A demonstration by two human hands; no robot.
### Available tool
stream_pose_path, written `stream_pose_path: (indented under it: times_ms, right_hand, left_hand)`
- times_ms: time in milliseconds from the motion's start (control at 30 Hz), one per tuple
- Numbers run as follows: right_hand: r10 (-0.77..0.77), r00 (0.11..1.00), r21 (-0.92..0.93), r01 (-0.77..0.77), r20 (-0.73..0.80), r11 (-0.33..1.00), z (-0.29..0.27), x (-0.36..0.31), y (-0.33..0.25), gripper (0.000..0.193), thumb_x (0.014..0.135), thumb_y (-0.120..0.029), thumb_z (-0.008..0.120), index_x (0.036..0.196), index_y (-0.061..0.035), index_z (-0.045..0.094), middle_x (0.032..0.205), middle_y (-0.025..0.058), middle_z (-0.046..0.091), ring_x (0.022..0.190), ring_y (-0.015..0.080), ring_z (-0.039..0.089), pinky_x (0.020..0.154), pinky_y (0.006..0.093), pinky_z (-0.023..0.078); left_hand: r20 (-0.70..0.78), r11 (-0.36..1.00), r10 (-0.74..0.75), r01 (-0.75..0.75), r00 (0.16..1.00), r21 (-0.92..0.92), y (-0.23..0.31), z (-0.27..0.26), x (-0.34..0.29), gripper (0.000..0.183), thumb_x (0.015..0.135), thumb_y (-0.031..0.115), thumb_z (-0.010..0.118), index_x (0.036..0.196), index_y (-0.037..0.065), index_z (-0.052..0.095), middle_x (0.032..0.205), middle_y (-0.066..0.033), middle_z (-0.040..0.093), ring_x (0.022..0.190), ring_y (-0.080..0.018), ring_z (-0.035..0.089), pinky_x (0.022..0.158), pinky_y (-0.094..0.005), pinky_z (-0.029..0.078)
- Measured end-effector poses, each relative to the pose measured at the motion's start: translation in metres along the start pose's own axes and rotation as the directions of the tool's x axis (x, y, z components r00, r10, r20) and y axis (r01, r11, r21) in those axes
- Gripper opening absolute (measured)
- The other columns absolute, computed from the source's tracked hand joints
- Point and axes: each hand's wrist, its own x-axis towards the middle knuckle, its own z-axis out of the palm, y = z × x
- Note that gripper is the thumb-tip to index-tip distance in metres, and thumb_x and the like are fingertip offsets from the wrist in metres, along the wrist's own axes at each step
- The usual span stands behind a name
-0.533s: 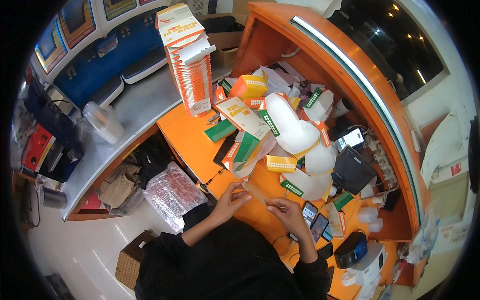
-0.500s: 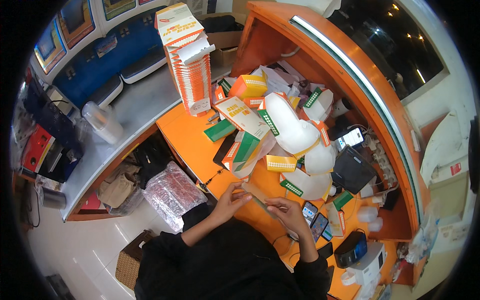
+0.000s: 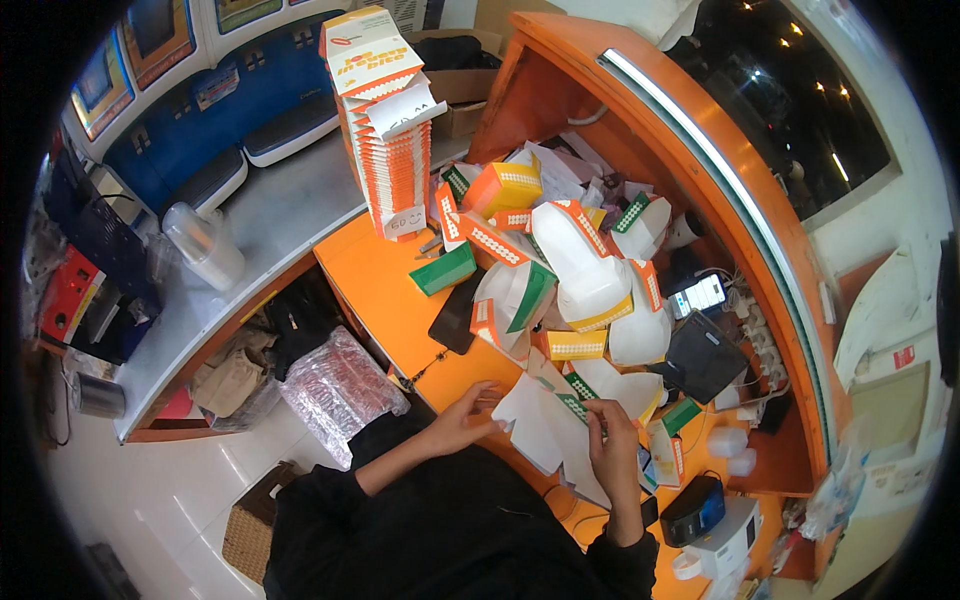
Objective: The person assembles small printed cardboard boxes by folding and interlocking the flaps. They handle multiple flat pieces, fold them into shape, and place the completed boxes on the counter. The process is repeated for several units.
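Observation:
A paper food carton [image 3: 540, 432] is spread open in front of me, its plain white inside facing up. My left hand [image 3: 462, 422] pinches the carton's left edge between thumb and fingers. On the other side, my right hand [image 3: 615, 455] is closed on the edge next to a green dotted strip. Just beyond lies a heap of opened cartons [image 3: 590, 275], white inside with orange, green and yellow dotted sides. Phones beside my right hand are partly covered by the carton and the hand.
A tall stack of nested cartons [image 3: 395, 165] stands at the far left of the orange table [image 3: 350, 270]. A dark phone [image 3: 457, 315] lies near the heap. A black tablet-like device [image 3: 705, 350], a card terminal [image 3: 695, 510] and clear cups [image 3: 728, 440] are at right.
The narrow folded carton between my hands has opened out, showing its white inside. My right hand has moved slightly right and down. A printed carton on the heap has shifted, uncovering the dark phone.

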Motion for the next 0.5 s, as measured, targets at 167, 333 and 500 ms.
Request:
stream_pose_path:
  times_ms: [167, 333, 500]
  right_hand:
    - [-0.01, 0.998, 0.069, 0.014, -0.056, 0.998, -0.005, 0.0, -0.018, 0.011, 0.082, 0.004, 0.054, 0.092, 0.001, 0.055, 0.083, 0.0143, 0.058, 0.075, 0.0243, 0.06, 0.068, 0.0294, 0.047]
    - [0.087, 0.987, 0.291, -0.045, -0.135, 0.956, -0.017, -0.008, -0.031, 0.01, 0.082, 0.005, 0.054, 0.092, 0.0008, 0.054, 0.08, 0.0096, 0.057, 0.07, 0.0142, 0.058, 0.066, 0.0239, 0.047]
    - [-0.052, 0.976, 0.186, 0.092, -0.213, 0.978, -0.019, -0.003, -0.035, 0.014, 0.078, 0.009, 0.054, 0.085, -0.0017, 0.059, 0.079, 0.0102, 0.055, 0.072, 0.0187, 0.056, 0.065, 0.0258, 0.044]
  left_hand:
    - [0.057, 0.966, 0.194, -0.201, 0.979, 0.161, 0.038, 0.004, 0.003, 0.088, 0.077, 0.032, 0.069, 0.138, 0.004, 0.014, 0.139, -0.0182, 0.02, 0.132, -0.0306, 0.018, 0.107, -0.0434, 0.019]
    - [-0.022, 0.826, 0.467, -0.427, 0.884, 0.369, 0.073, 0.007, 0.012, 0.089, 0.073, 0.03, 0.072, 0.138, 0.004, 0.016, 0.139, -0.0194, 0.02, 0.133, -0.0347, 0.015, 0.107, -0.0443, 0.016]
    - [0.035, 0.786, 0.513, -0.486, 0.858, 0.382, 0.1, 0.004, 0.025, 0.079, 0.069, 0.015, 0.068, 0.133, 0.003, 0.023, 0.136, -0.0201, 0.024, 0.131, -0.0359, 0.019, 0.106, -0.0431, 0.02]
